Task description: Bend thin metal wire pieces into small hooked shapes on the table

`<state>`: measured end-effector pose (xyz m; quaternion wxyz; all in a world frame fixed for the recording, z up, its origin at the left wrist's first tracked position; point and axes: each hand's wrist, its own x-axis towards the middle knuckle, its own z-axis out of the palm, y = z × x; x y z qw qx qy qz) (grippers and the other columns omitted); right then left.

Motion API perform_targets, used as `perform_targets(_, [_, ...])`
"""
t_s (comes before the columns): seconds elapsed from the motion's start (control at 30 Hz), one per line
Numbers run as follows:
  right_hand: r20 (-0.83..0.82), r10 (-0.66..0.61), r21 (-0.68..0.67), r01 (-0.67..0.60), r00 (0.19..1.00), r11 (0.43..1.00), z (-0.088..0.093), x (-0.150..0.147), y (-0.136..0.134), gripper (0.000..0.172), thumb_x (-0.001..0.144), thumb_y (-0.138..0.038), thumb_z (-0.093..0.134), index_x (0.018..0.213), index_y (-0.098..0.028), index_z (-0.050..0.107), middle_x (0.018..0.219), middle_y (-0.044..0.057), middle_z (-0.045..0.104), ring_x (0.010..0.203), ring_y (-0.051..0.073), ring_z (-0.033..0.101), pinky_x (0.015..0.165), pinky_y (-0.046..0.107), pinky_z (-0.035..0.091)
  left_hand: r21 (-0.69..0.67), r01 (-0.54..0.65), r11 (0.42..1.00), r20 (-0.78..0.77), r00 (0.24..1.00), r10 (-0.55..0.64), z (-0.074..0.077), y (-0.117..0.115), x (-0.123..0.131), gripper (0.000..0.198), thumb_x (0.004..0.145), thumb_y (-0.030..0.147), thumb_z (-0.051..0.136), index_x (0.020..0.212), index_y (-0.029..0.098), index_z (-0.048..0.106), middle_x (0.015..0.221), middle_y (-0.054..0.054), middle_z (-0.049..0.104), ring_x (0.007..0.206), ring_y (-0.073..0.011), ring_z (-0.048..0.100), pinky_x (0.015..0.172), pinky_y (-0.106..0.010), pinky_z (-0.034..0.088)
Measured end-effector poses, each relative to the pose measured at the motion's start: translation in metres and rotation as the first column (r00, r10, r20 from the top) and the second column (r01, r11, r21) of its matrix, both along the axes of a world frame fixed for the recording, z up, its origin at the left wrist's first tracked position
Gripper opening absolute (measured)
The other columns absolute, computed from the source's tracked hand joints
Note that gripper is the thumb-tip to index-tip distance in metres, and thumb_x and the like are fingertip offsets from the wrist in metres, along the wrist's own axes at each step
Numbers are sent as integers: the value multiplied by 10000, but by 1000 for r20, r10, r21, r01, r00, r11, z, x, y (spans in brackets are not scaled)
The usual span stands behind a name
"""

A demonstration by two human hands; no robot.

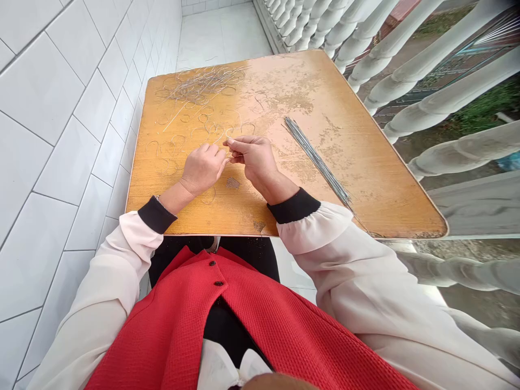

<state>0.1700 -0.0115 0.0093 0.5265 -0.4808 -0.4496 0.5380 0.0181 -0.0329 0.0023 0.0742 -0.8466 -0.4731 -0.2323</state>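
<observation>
My left hand (204, 168) and my right hand (257, 156) meet over the near part of the wooden table (377, 200), fingertips almost touching. Both are closed in a pinch on a thin wire (229, 131), of which only a little shows at the fingertips; the fingers cover the rest. Just beyond and to the left of my hands lie several loose curved wires (177, 145). A tangled heap of bent wires (205, 84) sits at the table's far left. To the right of my right hand, a bundle of straight grey wires (317, 158) lies slantwise.
A white tiled wall (77, 135) runs close along the left side. White balusters (434, 108) stand along the right, beyond the table's edge. The tabletop has worn patches (298, 100). A pale tiled floor (223, 35) shows past the far edge.
</observation>
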Motion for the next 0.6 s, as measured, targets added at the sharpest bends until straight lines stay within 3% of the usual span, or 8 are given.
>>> perform_targets(0.1, [12,5,28,-5,1000,1000,5,-2,-3,275,821,-163,761,580,-175,628,576,-26,539,524,67,467,522,204,417,58,-43,997,-33,998,45,0,-1,1,323,1068,291,408,1119,163,700,1027,-117,721,966,-230,641,800,-348,473])
perform_targets(0.2, [21,11,32,-12,1000,999,8,-3,-5,280,816,-156,756,572,-176,620,556,-32,529,508,64,443,502,202,386,87,-15,996,-55,998,20,-1,0,0,365,1077,215,339,1117,171,699,1029,-103,720,967,-213,654,792,-333,481])
perform_targets(0.4, [39,21,41,-23,999,999,8,0,-4,249,798,-100,717,569,-170,651,548,-24,539,493,61,410,492,215,347,70,136,988,-21,991,-135,-3,6,-9,365,1065,182,329,1050,178,694,1004,-97,715,972,-203,651,807,-330,506])
perform_targets(0.5, [86,9,45,-13,996,999,6,1,-3,226,784,-81,718,581,-168,669,550,-20,552,500,67,415,495,225,342,77,234,969,-79,970,-228,-5,7,-10,388,1067,191,316,1034,170,702,974,-95,715,938,-195,650,813,-331,508])
perform_targets(0.6, [106,11,32,-14,994,999,5,2,0,222,798,-69,714,598,-161,683,550,-18,551,504,68,424,511,237,349,75,253,964,-102,964,-245,-8,6,-8,420,1079,220,291,1052,158,706,961,-100,714,912,-194,650,803,-335,501])
